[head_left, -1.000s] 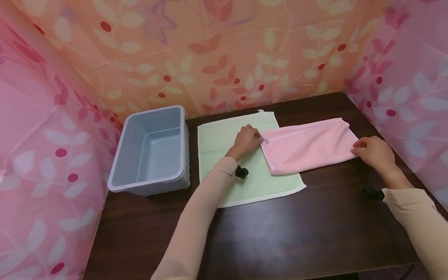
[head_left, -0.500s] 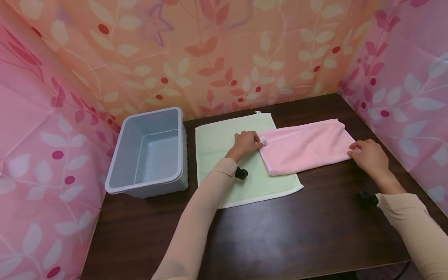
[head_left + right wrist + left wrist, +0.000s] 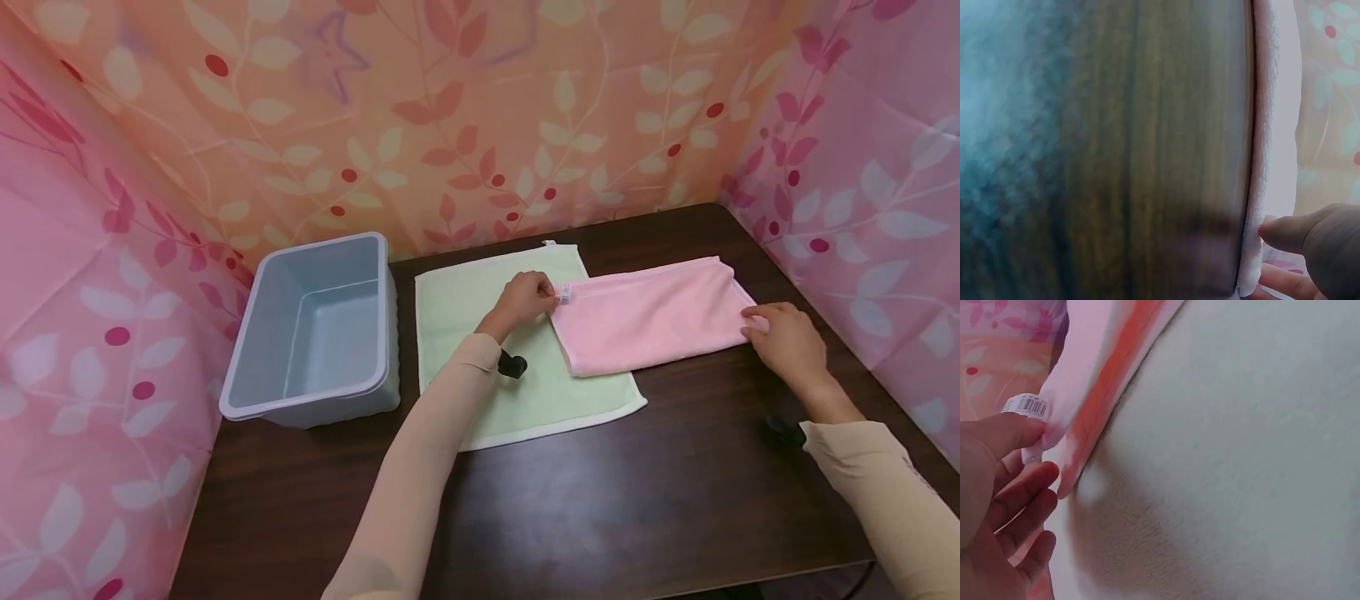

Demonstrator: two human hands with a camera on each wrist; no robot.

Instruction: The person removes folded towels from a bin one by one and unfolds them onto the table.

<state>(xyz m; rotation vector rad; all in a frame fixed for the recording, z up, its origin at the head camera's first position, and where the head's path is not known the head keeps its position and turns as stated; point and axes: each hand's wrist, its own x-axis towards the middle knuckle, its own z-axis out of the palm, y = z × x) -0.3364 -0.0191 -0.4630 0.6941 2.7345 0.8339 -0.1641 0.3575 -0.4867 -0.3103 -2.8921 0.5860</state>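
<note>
A folded pink towel (image 3: 652, 312) lies partly on a spread pale green towel (image 3: 480, 367) in the head view. My left hand (image 3: 522, 298) pinches the pink towel's left corner beside a small white label (image 3: 1029, 405). In the left wrist view, thumb and index finger hold that corner while the other fingers hang curved over the green cloth. At the pink towel's right end, my right hand (image 3: 787, 340) grips the near corner. The right wrist view shows the thumb (image 3: 1288, 232) on top of the folded edge and the fingers (image 3: 1285, 281) at its far side.
A grey-blue plastic bin (image 3: 315, 333) stands left of the green towel on the dark wooden table (image 3: 585, 508). Patterned curtains (image 3: 480, 125) enclose the back and both sides. A black wrist camera mount (image 3: 512, 365) sits at the left cuff.
My left fingers have shifted slightly at the pink towel's corner, and the label shows more clearly than half a second ago. The towels and bin stay put; the head view has shifted slightly.
</note>
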